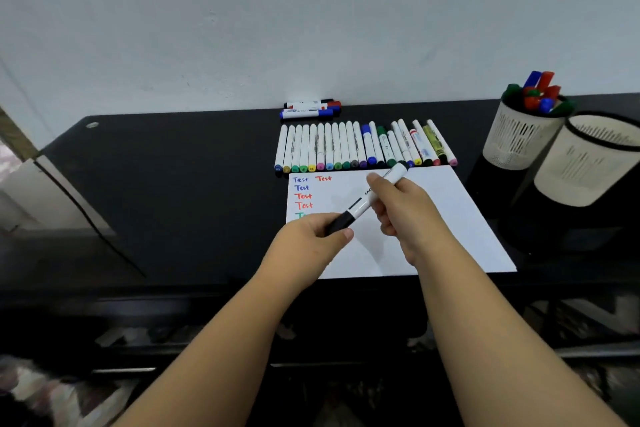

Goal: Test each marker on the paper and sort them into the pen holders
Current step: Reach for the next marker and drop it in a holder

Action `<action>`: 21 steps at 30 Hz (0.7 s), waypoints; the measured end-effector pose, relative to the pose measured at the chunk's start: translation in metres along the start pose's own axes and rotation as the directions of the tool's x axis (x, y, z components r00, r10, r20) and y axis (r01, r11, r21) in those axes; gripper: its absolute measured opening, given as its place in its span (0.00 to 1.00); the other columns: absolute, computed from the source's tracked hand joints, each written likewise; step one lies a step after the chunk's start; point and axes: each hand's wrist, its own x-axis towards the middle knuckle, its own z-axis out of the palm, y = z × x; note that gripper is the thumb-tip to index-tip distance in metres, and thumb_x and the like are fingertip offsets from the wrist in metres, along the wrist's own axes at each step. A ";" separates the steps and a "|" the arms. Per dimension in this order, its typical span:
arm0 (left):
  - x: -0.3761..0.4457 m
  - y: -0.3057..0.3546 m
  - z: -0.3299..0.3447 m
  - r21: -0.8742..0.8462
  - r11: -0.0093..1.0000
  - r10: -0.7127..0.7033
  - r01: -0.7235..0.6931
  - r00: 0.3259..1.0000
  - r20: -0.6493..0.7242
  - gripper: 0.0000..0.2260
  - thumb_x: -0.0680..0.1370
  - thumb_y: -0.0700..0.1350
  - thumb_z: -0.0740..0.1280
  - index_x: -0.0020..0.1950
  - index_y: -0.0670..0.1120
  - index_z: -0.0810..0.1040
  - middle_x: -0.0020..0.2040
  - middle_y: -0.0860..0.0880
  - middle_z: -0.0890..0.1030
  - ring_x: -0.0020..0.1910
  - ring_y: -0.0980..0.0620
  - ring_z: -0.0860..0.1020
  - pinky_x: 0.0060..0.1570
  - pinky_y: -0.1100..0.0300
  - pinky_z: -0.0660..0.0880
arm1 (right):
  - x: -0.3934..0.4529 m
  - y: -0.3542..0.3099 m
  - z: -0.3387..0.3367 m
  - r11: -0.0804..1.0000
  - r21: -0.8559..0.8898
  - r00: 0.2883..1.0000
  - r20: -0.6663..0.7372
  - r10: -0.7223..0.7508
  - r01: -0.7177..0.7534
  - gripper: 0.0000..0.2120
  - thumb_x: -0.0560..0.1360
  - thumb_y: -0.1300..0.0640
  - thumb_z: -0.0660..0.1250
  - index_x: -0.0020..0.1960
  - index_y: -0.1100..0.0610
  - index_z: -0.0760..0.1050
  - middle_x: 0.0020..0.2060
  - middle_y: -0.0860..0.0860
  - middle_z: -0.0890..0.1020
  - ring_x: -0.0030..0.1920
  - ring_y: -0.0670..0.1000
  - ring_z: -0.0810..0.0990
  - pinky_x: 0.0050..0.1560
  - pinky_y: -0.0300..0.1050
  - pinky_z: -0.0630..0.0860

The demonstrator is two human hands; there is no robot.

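— White barrel, black cap: that's the marker [370, 197] both hands have, held slantwise just above the paper [433, 218]. The left hand [313, 239] has its fingers curled round the black cap end; the right hand [403, 204] grips the white barrel further up.

— Is the cap on or off?

— Can't tell. The left hand's thumb and fingers hide the join, and the lettering on the barrel is too blurred to read.

— What's written on the sheet?

— "Test" in blue twice, in red three times, then a green word mostly covered by the left hand. The sheet lies on the dark surface [180, 191].

— And the other markers?

— A row of markers [360, 147] lies side by side just beyond the paper's far edge, coloured ends toward us. Some caps at the right end overlap, so I couldn't count them surely. A few more markers [311, 108] lie crosswise against the wall.

— The holders?

— Two at the right. The far pen holder [519, 139] has red, blue and green markers standing in it. The near pen holder [585, 163] is cut off by the frame edge; its inside is hard to see.
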 end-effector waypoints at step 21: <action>0.003 -0.007 0.000 0.218 0.975 0.046 -0.040 0.999 -0.022 0.10 0.78 0.55 0.63 0.57 0.58 0.79 0.41 0.57 0.78 0.40 0.54 0.74 0.37 0.59 0.71 | 0.010 0.010 0.026 0.995 -0.090 0.993 -0.110 -0.051 0.041 0.15 0.79 0.50 0.60 0.36 0.55 0.69 0.31 0.50 0.72 0.29 0.47 0.66 0.31 0.41 0.63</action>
